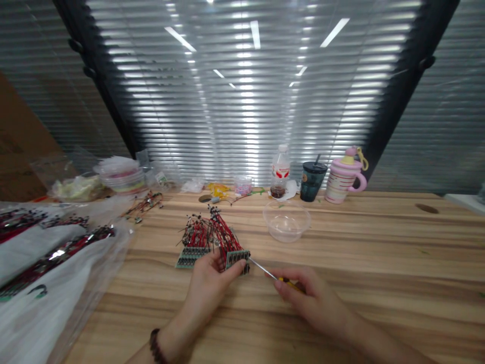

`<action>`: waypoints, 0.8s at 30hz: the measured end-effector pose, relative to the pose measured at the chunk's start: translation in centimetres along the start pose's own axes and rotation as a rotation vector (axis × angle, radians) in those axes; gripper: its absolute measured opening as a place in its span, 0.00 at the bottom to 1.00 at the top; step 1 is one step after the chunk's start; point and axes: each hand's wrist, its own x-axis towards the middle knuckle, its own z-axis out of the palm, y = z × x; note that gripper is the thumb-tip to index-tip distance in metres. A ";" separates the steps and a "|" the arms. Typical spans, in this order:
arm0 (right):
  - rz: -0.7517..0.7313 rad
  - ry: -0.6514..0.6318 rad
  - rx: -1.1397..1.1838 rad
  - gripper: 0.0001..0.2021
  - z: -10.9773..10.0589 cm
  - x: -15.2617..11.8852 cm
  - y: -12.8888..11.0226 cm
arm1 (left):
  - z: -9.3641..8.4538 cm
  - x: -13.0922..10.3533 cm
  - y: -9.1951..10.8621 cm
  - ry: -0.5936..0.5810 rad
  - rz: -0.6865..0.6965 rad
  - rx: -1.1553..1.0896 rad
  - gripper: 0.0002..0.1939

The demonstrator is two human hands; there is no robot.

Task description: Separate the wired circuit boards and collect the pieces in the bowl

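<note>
Pinches a red-wired circuit board [237, 257] in left hand [210, 280], grips a yellow-handled tool [282, 279] in right hand [310, 294], points it at board's edge beside left thumb [234, 270].

A broad window [242, 111] fills the view from 10 to 2 o'clock, its horizontal slatted blinds [227, 136] letting through pale daylight that is brightest in columns near 12, while white light strips [255, 34] gleam across it at 11, 12 and 1. Dark slanting frame posts [407, 91] stand at 10 and 2 o'clock, with dimmer blinds beyond each, and a brown surface [22, 141] rises at 9. A striped wood-grain tabletop [379, 242] spreads from 3 through 6 towards 9, pierced by a round hole [427, 208] at 3.
</note>
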 end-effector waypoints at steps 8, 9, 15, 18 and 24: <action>0.316 -0.091 0.368 0.21 -0.2 1.1 2.2 | -0.3 0.4 -0.6 -0.068 -0.063 -0.078 0.12; 0.335 -0.099 0.398 0.22 -0.3 1.2 2.4 | -0.4 0.5 -0.7 -0.085 -0.085 -0.084 0.13; 0.193 -0.030 0.264 0.18 -0.4 1.8 3.3 | -0.7 1.1 -0.7 -0.121 -0.175 -0.131 0.13; 0.070 0.155 0.194 0.11 0.2 1.8 3.4 | -0.3 0.4 -0.4 -0.126 -0.214 -0.188 0.13; 0.177 0.119 0.666 0.20 2.2 1.0 2.3 | 1.2 -2.8 0.1 -0.351 -0.361 -0.306 0.13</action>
